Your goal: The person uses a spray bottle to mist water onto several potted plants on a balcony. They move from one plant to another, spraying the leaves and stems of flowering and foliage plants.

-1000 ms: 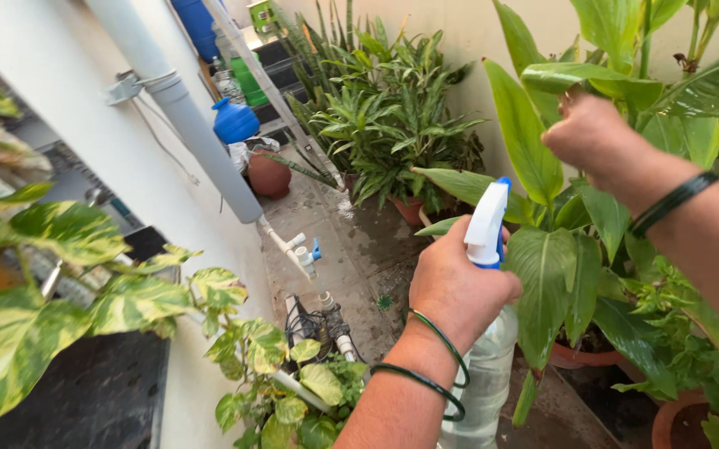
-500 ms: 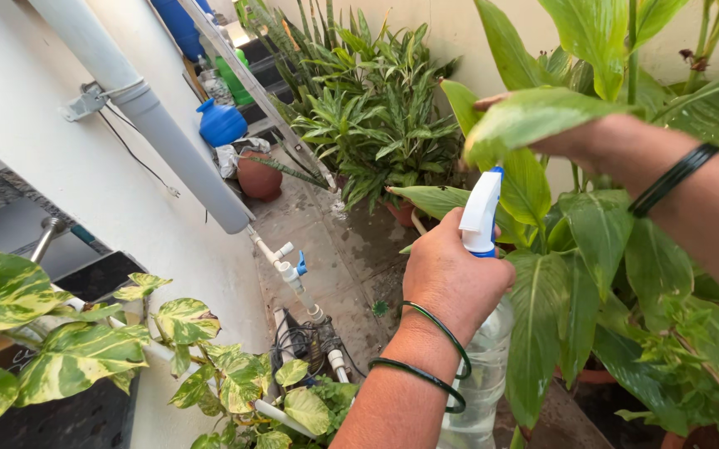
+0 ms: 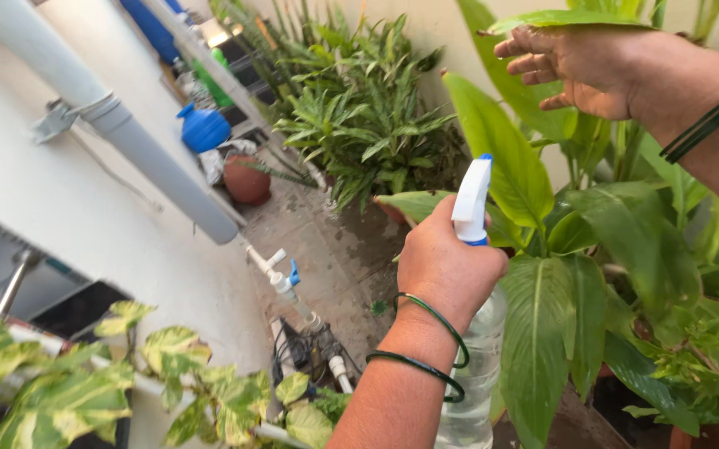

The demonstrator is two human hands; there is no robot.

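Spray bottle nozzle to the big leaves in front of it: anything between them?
Nothing visible. The left hand holds the spray bottle with its white head aimed at the broad green leaf just ahead, open air between them. The right hand lifts another leaf higher up, off that line.

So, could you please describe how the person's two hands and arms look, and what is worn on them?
Both forearms are bare, with no sleeves and no gloves. The left hand has two thin dark green bangles hanging loosely around the wrist. The right hand has thin dark bangles lying close together on the wrist. No rings or watch can be seen.
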